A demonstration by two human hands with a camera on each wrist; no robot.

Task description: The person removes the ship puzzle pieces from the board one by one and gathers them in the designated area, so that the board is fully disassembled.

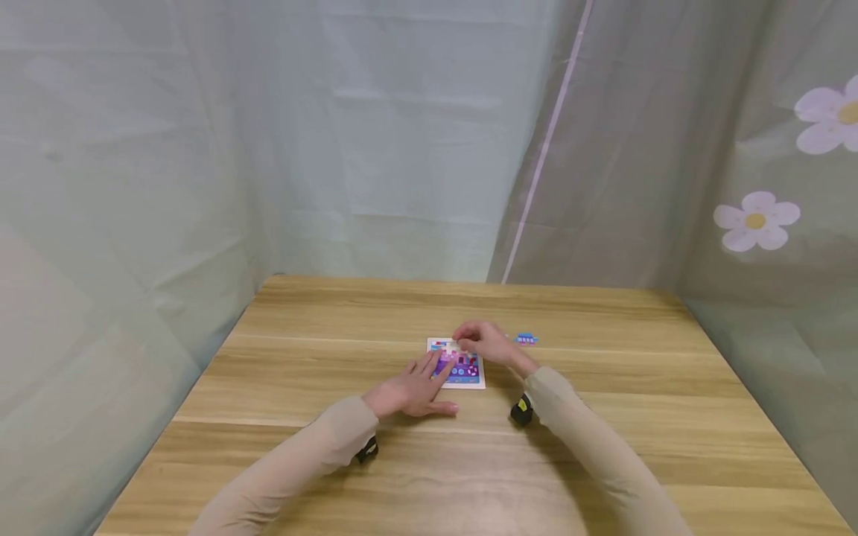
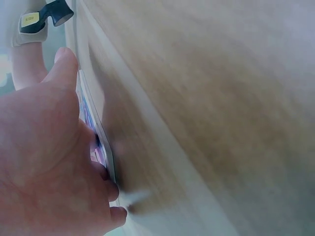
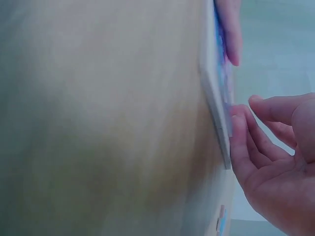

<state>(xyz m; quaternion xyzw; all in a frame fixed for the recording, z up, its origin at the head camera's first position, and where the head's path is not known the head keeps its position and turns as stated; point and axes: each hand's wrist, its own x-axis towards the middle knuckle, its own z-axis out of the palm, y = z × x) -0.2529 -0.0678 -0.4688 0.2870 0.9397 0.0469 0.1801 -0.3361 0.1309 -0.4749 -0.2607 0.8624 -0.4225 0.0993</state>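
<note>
My left hand (image 1: 418,391) lies across the left part of a thin, flat board printed in purple, pink and blue with a white border (image 1: 462,376), set on a wood-grained brown counter (image 1: 670,372). Its fingers are straight and spread apart, with the thumb reaching past the board's near edge, a hold that looks meant to steady the print from several points at once, so that it does not slide under a touch from the other side.

Opposite, my right hand (image 1: 489,342) arches in over the board's far right corner, perhaps to leave room for the left. Its fingers (image 3: 239,129) are bent, the tips down at a pale patch (image 1: 452,348) in the print. In the right wrist view they touch the board while the thumb's tip stands apart from them; whether a thin piece is caught among those fingers I cannot tell.

On the counter to the right of the board lies a small, flat blue cut-out with white and pink marks (image 1: 526,339), off the print but near my right hand, a handy spot for picking up. Beige sleeves (image 1: 586,435) end short of both hands, which I judge keeps cloth off the board
</note>
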